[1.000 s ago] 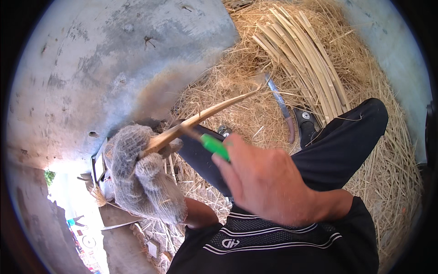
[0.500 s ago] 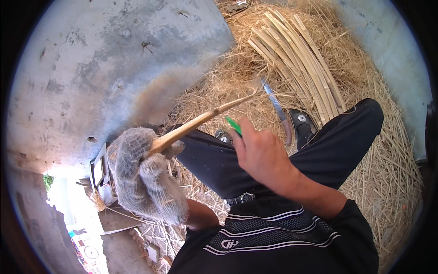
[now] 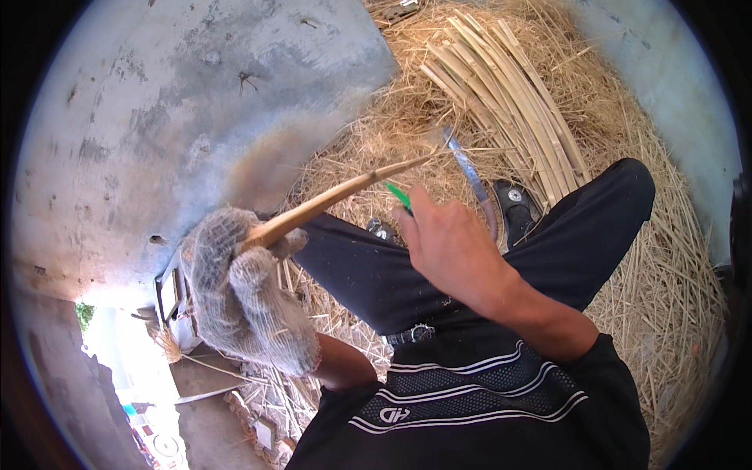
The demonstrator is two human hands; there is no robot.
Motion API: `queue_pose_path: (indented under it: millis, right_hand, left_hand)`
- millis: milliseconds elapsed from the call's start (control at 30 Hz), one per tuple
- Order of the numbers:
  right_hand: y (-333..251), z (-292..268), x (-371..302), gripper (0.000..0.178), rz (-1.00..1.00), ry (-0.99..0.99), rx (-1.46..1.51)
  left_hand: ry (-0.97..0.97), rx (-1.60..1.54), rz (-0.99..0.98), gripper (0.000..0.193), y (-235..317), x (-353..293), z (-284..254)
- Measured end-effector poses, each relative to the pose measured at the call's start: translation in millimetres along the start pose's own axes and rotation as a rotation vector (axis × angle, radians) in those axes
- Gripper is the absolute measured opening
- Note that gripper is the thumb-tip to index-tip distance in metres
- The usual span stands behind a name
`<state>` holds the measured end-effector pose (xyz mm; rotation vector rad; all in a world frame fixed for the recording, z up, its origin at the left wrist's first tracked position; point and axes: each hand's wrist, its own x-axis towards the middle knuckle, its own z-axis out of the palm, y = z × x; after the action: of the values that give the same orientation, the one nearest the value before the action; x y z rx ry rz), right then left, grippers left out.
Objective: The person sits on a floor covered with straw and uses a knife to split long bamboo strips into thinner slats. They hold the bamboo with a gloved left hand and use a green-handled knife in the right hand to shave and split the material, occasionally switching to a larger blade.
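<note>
My left hand (image 3: pixel 254 294), in a worn grey knit glove, is closed around the thick end of a pale split bamboo strip (image 3: pixel 329 198). The strip slants up to the right and narrows to a thin tip. Close below its tip half, my bare right hand (image 3: pixel 454 251) is closed on a small green object (image 3: pixel 400 194). Only a pointed green piece sticks out past the thumb and forefinger; the rest is hidden in the fist, so its kind is unclear. A small gap shows between the green piece and the strip.
A knife (image 3: pixel 468 170) with a long blade and brown handle lies on the straw shavings (image 3: pixel 407 110) between my feet. Several long bamboo strips (image 3: pixel 521 102) are stacked beyond my right foot. A grey wall (image 3: pixel 196 102) stands at left, another (image 3: pixel 666 86) at right.
My left hand has shifted slightly left with the strip. The right hand has moved a little up and left. A ragged bend at the strip's tip now looks straighter.
</note>
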<state>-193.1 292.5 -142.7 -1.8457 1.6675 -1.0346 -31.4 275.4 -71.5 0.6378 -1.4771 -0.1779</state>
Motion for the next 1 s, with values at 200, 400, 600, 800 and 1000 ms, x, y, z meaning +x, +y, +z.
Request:
queue_pose_path:
  millis: [200,400,600,800,1000]
  right_hand:
    - [-11,4,-2,0.028,-0.008,0.072,0.061]
    - [-2,7,7,0.026,-0.061,0.077,0.075]
    - [79,52,13,0.024,0.111,0.176,-0.262]
    - [18,31,10,0.024,-0.143,0.150,0.174]
    - [166,95,44,0.025,0.337,-0.021,-0.332]
  left_hand:
    - [0.045,0.220,0.058,0.033,-2,-3,0]
    - [0.020,0.026,-0.006,0.038,5,0,5]
    - [0.068,0.090,-0.044,0.034,-2,6,5]
    - [0.012,0.128,-0.014,0.036,1,0,-8]
    - [-0.060,0.131,0.022,0.035,-2,11,2]
